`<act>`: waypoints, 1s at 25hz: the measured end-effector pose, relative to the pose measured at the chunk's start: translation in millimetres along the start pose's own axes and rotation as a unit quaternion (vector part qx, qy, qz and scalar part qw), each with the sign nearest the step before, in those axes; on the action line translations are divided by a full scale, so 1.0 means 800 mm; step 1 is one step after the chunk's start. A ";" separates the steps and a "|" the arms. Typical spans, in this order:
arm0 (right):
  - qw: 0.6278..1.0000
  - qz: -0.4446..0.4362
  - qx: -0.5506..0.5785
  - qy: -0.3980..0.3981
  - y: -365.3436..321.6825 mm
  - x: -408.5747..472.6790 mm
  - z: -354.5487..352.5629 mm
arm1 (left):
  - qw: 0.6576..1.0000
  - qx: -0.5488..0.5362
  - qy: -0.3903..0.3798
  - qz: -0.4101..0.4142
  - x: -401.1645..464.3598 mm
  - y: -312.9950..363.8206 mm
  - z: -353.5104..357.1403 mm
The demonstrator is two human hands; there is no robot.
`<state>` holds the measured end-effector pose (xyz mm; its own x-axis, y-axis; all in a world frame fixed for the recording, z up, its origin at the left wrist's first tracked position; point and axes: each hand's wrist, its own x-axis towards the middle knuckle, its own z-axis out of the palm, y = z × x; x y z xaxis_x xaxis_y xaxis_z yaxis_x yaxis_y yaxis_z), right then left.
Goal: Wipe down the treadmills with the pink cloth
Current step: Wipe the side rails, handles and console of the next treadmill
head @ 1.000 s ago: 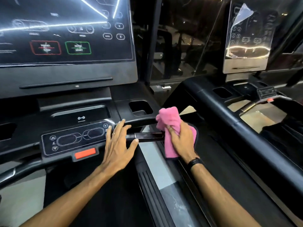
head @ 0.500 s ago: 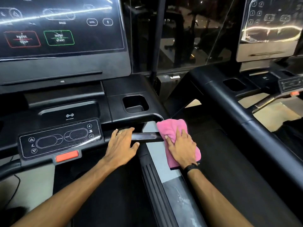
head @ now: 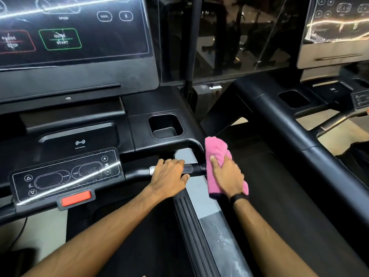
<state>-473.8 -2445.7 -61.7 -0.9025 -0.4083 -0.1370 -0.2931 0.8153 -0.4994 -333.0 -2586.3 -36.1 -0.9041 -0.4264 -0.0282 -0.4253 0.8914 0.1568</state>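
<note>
Pink and bunched, the cloth [head: 216, 150] lay against the right-hand side arm [head: 194, 145] of the nearer treadmill [head: 139, 108], at the point where the cross handlebar [head: 196, 168] met it. The right hand [head: 227, 175] lay flat on top of it, fingers straight and close together, pressing the fabric down; the upper end of the cloth stuck out beyond the fingertips and its lower edge showed by the wrist, where a dark band [head: 237, 197] was worn. The left hand [head: 169, 175] rested over the handlebar just beside the cloth, fingers curled across the top of the bar and the thumb underneath toward the right, with a ring [head: 168, 160] on one finger.

To the left of that hand sat the small control panel [head: 65, 174] with a red stop tab [head: 75, 197] below it, and above were a cup recess [head: 165, 125] and the large screen [head: 69, 31] showing a green-outlined QUICK START box. A grey side rail [head: 211, 222] ran down between the two forearms. A second treadmill [head: 279, 120] stood to the right, its own screen [head: 337, 23] covered in wrinkled film.
</note>
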 end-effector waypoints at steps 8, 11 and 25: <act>0.948 -0.300 -0.065 0.085 -0.043 -0.028 0.048 | 0.985 -0.075 0.155 -0.019 -0.026 -0.033 -0.010; 0.967 -0.236 -0.004 0.097 -0.120 -0.040 0.066 | 0.969 -0.086 0.230 -0.031 -0.045 -0.073 -0.031; 0.950 -0.209 0.134 0.190 -0.146 -0.066 0.097 | 0.960 -0.081 0.264 -0.046 -0.090 -0.129 -0.057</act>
<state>-367.2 -2551.0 -62.7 -0.7887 -0.4546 0.4139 -0.6058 0.4596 -0.6495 -222.6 -2654.4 -5.4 -0.6977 -0.5578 0.4495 -0.4511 0.8295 0.3293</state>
